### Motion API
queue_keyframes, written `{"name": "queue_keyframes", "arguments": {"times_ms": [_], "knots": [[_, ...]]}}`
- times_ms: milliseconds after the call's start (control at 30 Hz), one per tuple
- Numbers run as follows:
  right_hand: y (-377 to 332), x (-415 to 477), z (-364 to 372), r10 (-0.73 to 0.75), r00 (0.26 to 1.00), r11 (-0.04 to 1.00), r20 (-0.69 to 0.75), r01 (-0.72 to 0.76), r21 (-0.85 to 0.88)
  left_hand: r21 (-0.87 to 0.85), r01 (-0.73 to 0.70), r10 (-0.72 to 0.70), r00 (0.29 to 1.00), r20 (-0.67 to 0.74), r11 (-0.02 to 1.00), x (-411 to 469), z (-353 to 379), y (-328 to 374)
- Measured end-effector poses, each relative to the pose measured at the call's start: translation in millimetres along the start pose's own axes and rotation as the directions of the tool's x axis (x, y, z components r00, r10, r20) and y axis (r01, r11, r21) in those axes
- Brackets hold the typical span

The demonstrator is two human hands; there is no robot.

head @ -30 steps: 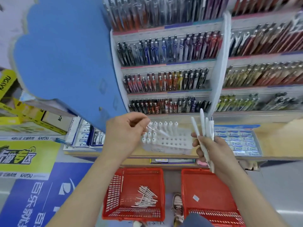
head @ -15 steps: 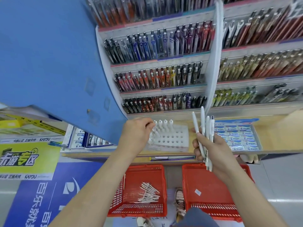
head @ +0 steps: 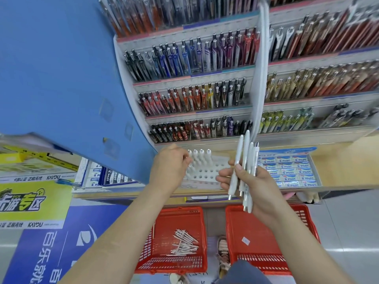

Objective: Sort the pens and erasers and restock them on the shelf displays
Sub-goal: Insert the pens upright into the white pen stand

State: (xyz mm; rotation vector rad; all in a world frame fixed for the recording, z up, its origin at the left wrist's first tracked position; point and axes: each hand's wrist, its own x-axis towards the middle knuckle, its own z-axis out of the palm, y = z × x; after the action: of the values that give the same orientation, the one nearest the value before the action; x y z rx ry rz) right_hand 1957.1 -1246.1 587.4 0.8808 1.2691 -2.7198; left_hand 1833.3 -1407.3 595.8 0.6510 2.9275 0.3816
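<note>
Well, few white plastic pens (head: 202, 155) fill the white holed rack's (head: 207, 173) far row; right hand (head: 255, 182) grips more, left hand (head: 168, 169) curls, hold unclear

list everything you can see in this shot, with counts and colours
held pens: about four, white, fanned upward at centre right
pen holder: one, white with holes, on the wooden ledge
standing pens: four seen, white, holder's back row
baskets: two, red, on the floor: left basket, right basket
loose pens: a pile, white, in the left basket
erasers: many, blue and white, tray right of the holder
shelf pens: many, mixed colours, tiered rows above
panel: one, blue, upper left
shoe: one, pale, between the baskets
left hand: fingers curled at the holder's left side, grip hidden
right hand: fingers wrapped round the held pens
</note>
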Motion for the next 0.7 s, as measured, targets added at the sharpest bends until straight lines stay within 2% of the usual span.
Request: {"name": "queue_keyframes", "arguments": {"times_ms": [100, 167, 200, 267, 333, 400, 500, 567, 700], "knots": [[0.2, -0.8, 6.4, -0.023, 1.0, 0.999, 0.01, 0.023, 0.046, -0.126, -0.004, -0.008, 0.996, -0.089, 0.992, -15.5, -12.5, 11.6], [1.0, -0.2, 11.7, -0.047, 0.999, 0.997, -0.005, 0.047, 0.054, -0.341, -0.007, 0.003, 1.0, -0.013, 0.94, -32.3, -19.2, 26.9], [1.5, 0.3, 14.9, -0.06, 0.998, 0.996, -0.011, 0.06, 0.067, -0.482, 0.04, -0.001, 0.997, 0.08, 0.876, -41.4, -20.8, 36.1], [2.8, 1.5, 20.8, -0.082, 0.996, 0.992, -0.02, 0.083, 0.095, -0.711, 0.195, -0.026, 0.97, 0.242, 0.675, -56.6, -19.4, 52.2], [4.1, 1.9, 25.5, -0.092, 0.996, 0.991, -0.02, 0.094, 0.093, -0.807, 0.31, -0.098, 0.948, 0.302, 0.503, -63.6, -15.5, 60.1], [6.0, 1.7, 27.5, -0.097, 0.995, 0.995, -0.016, 0.097, 0.033, -0.843, 0.333, -0.17, 0.943, 0.288, 0.422, -65.9, -14.2, 60.6], [2.3, 2.4, 23.3, -0.124, 0.988, 0.99, -0.088, 0.117, -0.076, -0.855, 0.314, -0.254, 0.941, 0.224, 0.412, -65.3, -18.0, 51.7], [-5.3, 4.0, 15.8, -0.159, 0.976, 0.985, -0.15, 0.148, -0.084, -0.862, 0.304, -0.304, 0.934, 0.187, 0.406, -63.6, -23.7, 43.1], [-17.2, 8.6, 4.4, -0.192, 0.974, 0.977, -0.119, 0.178, -0.12, -0.865, 0.277, -0.327, 0.934, 0.141, 0.418, -62.5, -32.6, 31.7]]}}
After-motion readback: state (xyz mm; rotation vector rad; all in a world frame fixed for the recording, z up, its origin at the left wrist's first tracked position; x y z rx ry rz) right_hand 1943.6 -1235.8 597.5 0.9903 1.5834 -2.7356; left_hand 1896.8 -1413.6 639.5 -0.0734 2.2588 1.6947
